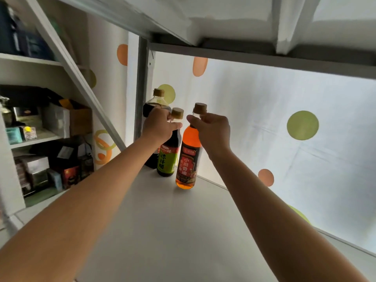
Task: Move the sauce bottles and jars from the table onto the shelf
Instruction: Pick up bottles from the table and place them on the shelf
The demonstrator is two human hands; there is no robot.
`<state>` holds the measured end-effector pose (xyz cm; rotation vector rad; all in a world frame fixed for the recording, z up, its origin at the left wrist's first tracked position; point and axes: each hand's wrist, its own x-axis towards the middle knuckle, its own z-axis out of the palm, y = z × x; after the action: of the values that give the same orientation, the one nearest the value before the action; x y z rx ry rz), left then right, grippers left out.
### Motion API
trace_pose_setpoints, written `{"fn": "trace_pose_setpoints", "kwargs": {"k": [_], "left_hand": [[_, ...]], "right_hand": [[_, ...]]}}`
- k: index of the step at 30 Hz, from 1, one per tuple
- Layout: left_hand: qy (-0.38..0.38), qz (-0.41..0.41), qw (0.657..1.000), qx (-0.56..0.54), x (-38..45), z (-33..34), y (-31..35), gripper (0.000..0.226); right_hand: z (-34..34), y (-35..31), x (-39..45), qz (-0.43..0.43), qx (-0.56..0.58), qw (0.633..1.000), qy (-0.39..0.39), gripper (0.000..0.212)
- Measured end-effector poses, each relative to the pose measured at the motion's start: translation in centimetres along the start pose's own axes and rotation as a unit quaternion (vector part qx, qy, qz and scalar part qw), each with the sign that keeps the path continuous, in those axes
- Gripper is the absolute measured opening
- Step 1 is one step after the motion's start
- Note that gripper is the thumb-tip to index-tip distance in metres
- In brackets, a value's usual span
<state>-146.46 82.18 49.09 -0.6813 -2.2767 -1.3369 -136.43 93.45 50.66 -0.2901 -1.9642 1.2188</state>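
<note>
Head view: two upright bottles are gripped at their necks on the shelf (173, 231), green-label bottle (167, 159) by left hand (158, 126), orange oil bottle (188, 159), at 3 o'clock beside it, by right hand (213, 131).

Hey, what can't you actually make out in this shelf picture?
- Head view: the large dark-liquid bottle is mostly behind the left hand and the green-labelled dark bottle.
- The right hand covers the orange-oil bottle at its neck.
- Boxes on the side shelves: too dim and blurred.

Bright backlight through dotted curtain (264, 119), dim blurred left shelves (36, 123), wide-angle edge distortion
</note>
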Motion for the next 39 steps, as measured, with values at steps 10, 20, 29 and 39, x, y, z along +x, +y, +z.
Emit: {"fn": "trace_pose_setpoints", "kwargs": {"k": [10, 20, 29, 39], "left_hand": [[0.073, 0.010, 0.995, 0.073, 0.3, 0.8, -1.3, 0.040], [0.075, 0.017, 0.996, 0.041, -0.5, 0.8, -1.8, 0.037], [0.093, 0.052, 0.992, 0.060, -3.5, 0.6, -1.9, 0.031], [0.016, 0.118, 0.983, 0.137, -9.1, -1.3, -1.5, 0.061]], "right_hand": [[2.3, 0.9, 2.1, 0.004, -0.020, 0.999, 0.025, 0.032], [3.6, 2.6, 2.3, -0.001, -0.046, 0.998, 0.042, 0.039], [3.8, 3.8, 1.2, -0.022, -0.112, 0.993, -0.008, 0.021], [4.0, 3.8, -5.4, -0.067, -0.135, 0.988, 0.029, 0.070]]}}
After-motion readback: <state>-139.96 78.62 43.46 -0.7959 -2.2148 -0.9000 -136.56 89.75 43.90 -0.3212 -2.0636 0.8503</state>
